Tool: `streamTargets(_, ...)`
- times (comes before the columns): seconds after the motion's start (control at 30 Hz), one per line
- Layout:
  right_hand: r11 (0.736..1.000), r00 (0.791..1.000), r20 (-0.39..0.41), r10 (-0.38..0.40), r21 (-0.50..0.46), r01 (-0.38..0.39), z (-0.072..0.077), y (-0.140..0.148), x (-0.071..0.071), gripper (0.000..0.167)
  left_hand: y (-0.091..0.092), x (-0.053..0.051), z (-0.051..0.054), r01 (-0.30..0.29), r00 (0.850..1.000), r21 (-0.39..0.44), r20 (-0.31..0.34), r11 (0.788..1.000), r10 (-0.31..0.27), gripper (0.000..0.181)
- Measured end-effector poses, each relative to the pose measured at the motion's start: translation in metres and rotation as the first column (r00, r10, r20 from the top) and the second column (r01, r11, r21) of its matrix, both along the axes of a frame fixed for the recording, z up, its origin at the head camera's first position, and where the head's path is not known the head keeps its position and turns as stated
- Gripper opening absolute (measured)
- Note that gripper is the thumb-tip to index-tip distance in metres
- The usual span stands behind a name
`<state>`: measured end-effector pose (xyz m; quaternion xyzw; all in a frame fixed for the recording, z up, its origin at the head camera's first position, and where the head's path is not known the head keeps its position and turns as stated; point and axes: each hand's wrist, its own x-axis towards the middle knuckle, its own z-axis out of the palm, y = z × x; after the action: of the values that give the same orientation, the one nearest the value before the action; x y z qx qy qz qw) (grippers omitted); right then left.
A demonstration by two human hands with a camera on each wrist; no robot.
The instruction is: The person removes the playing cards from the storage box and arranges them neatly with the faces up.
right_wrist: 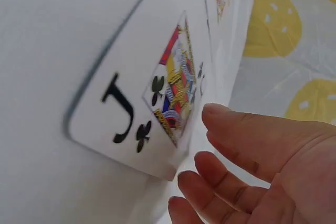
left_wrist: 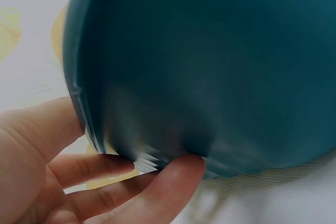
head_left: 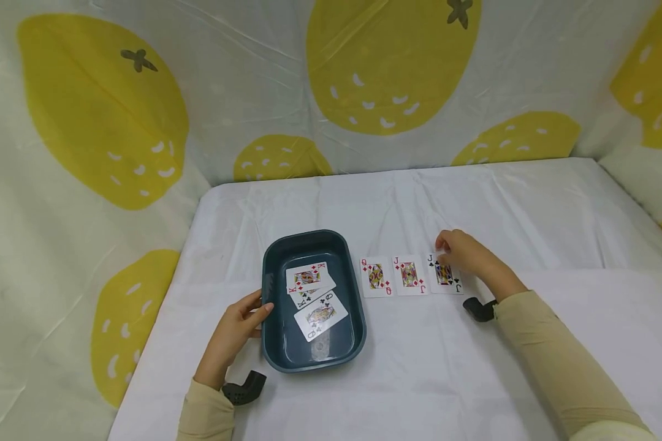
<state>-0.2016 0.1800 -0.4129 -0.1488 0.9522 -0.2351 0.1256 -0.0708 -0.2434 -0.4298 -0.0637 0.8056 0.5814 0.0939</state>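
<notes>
My left hand [head_left: 233,331] grips the left rim of a dark blue-green plastic tray [head_left: 358,331], thumb over the edge and fingers against the outer wall. Inside the tray lie a king of diamonds [head_left: 308,278], a partly covered king of clubs [head_left: 303,299] and a queen of clubs [head_left: 321,316]. To its right, a queen of diamonds [head_left: 376,277], a jack of diamonds [head_left: 410,275] and a jack of clubs [head_left: 444,278] form a row, face up. At the far end of the jack of clubs is my right hand [head_left: 469,252]; its thumb and fingers stand apart in the right wrist view, pinching nothing.
A white cloth [head_left: 408,380] covers the table. Behind and at the sides hangs white fabric with a yellow lemon print [head_left: 391,67]. Dark wrist devices [head_left: 245,388] show beside both forearms.
</notes>
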Motion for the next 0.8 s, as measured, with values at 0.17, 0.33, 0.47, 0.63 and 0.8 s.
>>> streamTargets(0.17, 1.000, 1.000, -0.028, 0.001, -0.014, -0.002, 0.010, -0.008, 0.000, 0.023, -0.001, -0.001, -0.002, -0.007, 1.000, 0.002, 0.004, 1.000, 0.007, 0.046)
streamTargets(0.33, 0.999, 0.998, -0.055, 0.042, -0.022, -0.043, 0.020, -0.024, 0.000, 0.027, -0.001, 0.000, -0.001, -0.009, 1.000, 0.009, -0.008, 1.000, 0.009, 0.046)
streamTargets(0.47, 0.997, 0.995, -0.075, 0.061, -0.046, -0.065, 0.028, -0.043, -0.001, 0.029, 0.000, 0.000, -0.002, -0.013, 1.000, 0.010, -0.014, 1.000, 0.013, 0.045)
streamTargets(0.63, 0.988, 0.986, -0.130, 0.109, -0.093, -0.122, 0.041, -0.071, -0.002, 0.028, 0.001, -0.001, -0.003, -0.020, 1.000, 0.015, -0.008, 1.000, 0.020, 0.045)
streamTargets(0.8, 0.973, 0.971, -0.172, 0.164, -0.131, -0.188, 0.056, -0.108, -0.003, 0.026, 0.001, -0.001, -0.004, -0.028, 1.000, 0.023, -0.005, 0.999, 0.028, 0.044)
